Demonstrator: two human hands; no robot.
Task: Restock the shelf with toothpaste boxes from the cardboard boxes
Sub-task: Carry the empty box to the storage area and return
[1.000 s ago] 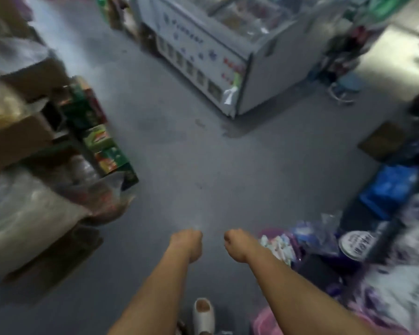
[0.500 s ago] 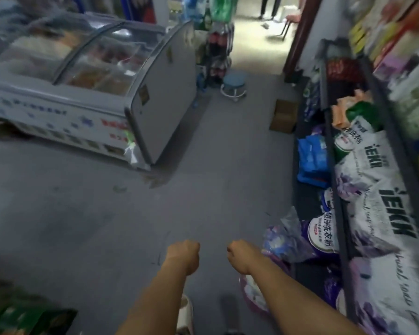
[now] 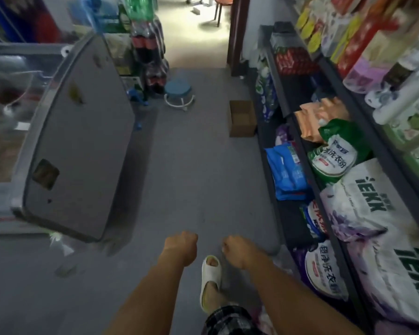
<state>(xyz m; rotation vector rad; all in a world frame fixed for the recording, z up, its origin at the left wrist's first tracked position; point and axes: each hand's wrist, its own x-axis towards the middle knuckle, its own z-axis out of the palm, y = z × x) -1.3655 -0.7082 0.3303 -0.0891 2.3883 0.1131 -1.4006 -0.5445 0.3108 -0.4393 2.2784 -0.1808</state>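
Note:
My left hand [image 3: 180, 245] and my right hand [image 3: 236, 247] hang in front of me over the grey floor, both with fingers curled into fists and nothing in them. A small cardboard box [image 3: 242, 118] stands on the floor ahead, against the foot of the dark shelf unit [image 3: 298, 141] on my right. That shelf holds detergent bags and other packaged goods. No toothpaste box shows in this view.
A chest freezer [image 3: 78, 146] fills the left side of the aisle. A blue round stool [image 3: 179, 93] and stacked soda bottles [image 3: 150, 49] stand ahead. A doorway [image 3: 198, 32] opens beyond. My foot in a white slipper [image 3: 211, 279] is on the floor.
The view has swung to the right, from the boxes and freezer front to the aisle along the shelf. Both hands have kept their curled pose in front of me.

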